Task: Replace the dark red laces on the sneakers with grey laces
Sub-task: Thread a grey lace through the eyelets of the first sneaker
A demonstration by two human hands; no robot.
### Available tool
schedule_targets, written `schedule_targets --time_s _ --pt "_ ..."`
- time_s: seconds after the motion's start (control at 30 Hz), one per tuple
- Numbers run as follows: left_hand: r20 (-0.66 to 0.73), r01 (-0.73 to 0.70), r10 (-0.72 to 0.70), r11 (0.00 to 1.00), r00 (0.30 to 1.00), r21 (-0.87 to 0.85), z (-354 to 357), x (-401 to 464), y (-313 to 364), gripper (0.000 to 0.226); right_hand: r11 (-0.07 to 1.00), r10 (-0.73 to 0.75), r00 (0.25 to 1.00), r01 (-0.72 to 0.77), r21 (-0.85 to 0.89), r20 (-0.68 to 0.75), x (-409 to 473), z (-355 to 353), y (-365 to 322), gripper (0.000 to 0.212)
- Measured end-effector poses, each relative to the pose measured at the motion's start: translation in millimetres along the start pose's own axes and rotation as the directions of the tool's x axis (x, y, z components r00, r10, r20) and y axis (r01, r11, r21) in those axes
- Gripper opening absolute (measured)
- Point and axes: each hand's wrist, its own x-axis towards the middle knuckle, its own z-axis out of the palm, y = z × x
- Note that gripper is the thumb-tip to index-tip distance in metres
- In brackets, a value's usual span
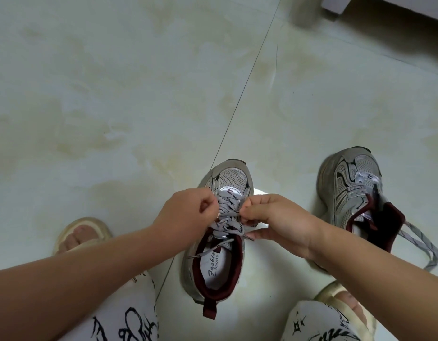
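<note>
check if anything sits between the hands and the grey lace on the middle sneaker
Nothing visible does. The left hand and right hand both pinch the grey lace directly over the middle sneaker. The second sneaker stands apart, to the right.

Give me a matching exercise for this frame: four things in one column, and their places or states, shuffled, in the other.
Things:
1. near sneaker
2. far sneaker
3. left hand
4. sandal

States:
A. on a foot, at the left of the view
B. lies on the floor to the right, grey lace trailing loose
C. pinches the lace on the near sneaker's left side
D. between the knees, grey lace crossed through its eyelets

Pairs: 1-D, 2-B, 3-C, 4-A. The right hand pinches the grey lace from the other side.
</note>
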Motion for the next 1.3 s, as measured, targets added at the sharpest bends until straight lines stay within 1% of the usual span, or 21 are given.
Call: schedule_targets --time_s 0.07,0.17,0.27,0.3,0.37,0.43,0.5,0.53,0.57,0.63,0.7,0.8,0.87,0.93,0.97,1.0,1.03,1.1,1.17,1.23,1.3 --pt "0.077 -0.003 -0.001 0.999 0.997 0.044 -8.0 7.8 2.3 0.020 1.000 -0.013 1.000 0.013 -0.012 0.008 0.8 -0.1 0.5 0.029" --pt "0.268 -0.012 -0.014 0.996 0.963 0.094 -17.2 19.2 8.3 0.008 1.000 -0.016 1.000 0.017 -0.021 0.019 2.2 0.5 0.7 0.029" --pt "0.375 0.012 -0.039 0.997 0.926 0.073 -17.8 21.3 8.5 0.019 0.999 -0.012 1.000 0.013 -0.045 0.008 3.9 2.5 2.6 0.028" --pt "0.384 0.061 -0.068 0.998 0.921 0.029 -16.8 20.7 7.3 0.023 0.998 -0.017 1.000 0.017 -0.061 0.003 4.6 3.3 3.7 0.028" --pt "0.406 0.203 -0.133 0.970 0.904 -0.135 -15.1 18.7 3.2 0.028 0.995 -0.032 0.999 0.031 -0.093 -0.006 5.8 5.1 5.7 0.029" --pt "0.433 0.317 -0.158 0.892 0.887 -0.323 -14.6 17.2 0.1 0.031 0.988 -0.061 0.998 0.057 -0.147 -0.026 7.5 7.3 7.6 0.031" --pt "0.409 0.364 -0.172 0.811 0.896 -0.457 -18.5 17.2 2.1 0.030 0.966 -0.109 0.992 0.088 -0.241 -0.071 8.7 8.4 9.9 0.035" --pt "0.372 0.350 -0.172 0.799 0.912 -0.488 -20.6 18.5 3.6 0.029 0.955 -0.133 0.987 0.104 -0.278 -0.088 8.7 8.5 10.8 0.036" --pt "0.328 0.309 -0.161 0.826 0.931 -0.471 -22.5 20.5 5.5 0.027 0.946 -0.153 0.983 0.118 -0.300 -0.096 8.2 8.3 11.6 0.035" --pt "0.262 0.198 -0.107 0.916 0.959 -0.350 -23.5 23.8 6.2 0.018 0.936 -0.181 0.978 0.140 -0.322 -0.101 6.9 8.5 12.8 0.033" --pt "0.302 0.134 -0.066 0.968 0.951 -0.211 -23.8 24.0 4.4 0.007 0.933 -0.194 0.975 0.150 -0.328 -0.108 5.9 8.3 13.3 0.032" --pt "0.395 0.094 -0.059 0.993 0.917 -0.070 -22.8 21.2 0.6 0.012 0.933 -0.195 0.974 0.148 -0.327 -0.114 6.3 7.9 14.8 0.032" --pt "0.426 0.122 -0.077 0.989 0.901 -0.078 -24.6 20.0 1.1 0.011 0.934 -0.191 0.976 0.146 -0.325 -0.110 6.6 7.7 14.7 0.031" --pt "0.466 0.274 -0.149 0.938 0.872 -0.214 -24.2 20.4 1.8 0.022 0.934 -0.195 0.976 0.156 -0.321 -0.093 6.5 7.1 14.3 0.030" --pt "0.474 0.345 -0.190 0.901 0.860 -0.264 -22.7 20.4 2.9 0.023 0.932 -0.200 0.976 0.163 -0.323 -0.085 6.1 6.9 14.3 0.030" --pt "0.472 0.372 -0.213 0.888 0.855 -0.272 -21.2 19.8 4.7 0.022 0.929 -0.206 0.975 0.169 -0.329 -0.081 5.7 7.1 14.5 0.029" --pt "0.457 0.339 -0.208 0.913 0.865 -0.225 -19.4 18.7 5.7 0.020 0.926 -0.210 0.975 0.173 -0.337 -0.078 5.4 7.4 15.0 0.028" --pt "0.421 0.207 -0.150 0.974 0.895 -0.094 -13.9 14.2 6.8 0.022 0.925 -0.202 0.977 0.167 -0.340 -0.067 4.3 7.4 14.3 0.030" --pt "0.369 0.113 -0.103 0.994 0.924 -0.006 -10.4 9.9 6.6 0.022 0.962 -0.144 0.989 0.135 -0.237 -0.022 2.3 4.8 10.5 0.034" --pt "0.319 0.087 -0.088 0.996 0.944 0.017 -8.6 7.9 4.5 0.018 0.999 -0.051 0.997 0.051 0.004 0.053 -1.1 -0.8 5.8 0.035" --pt "0.281 0.071 -0.076 0.997 0.957 0.028 -7.8 6.6 4.2 0.015 0.982 -0.002 0.996 -0.015 0.188 0.089 -3.3 -5.0 4.9 0.033"
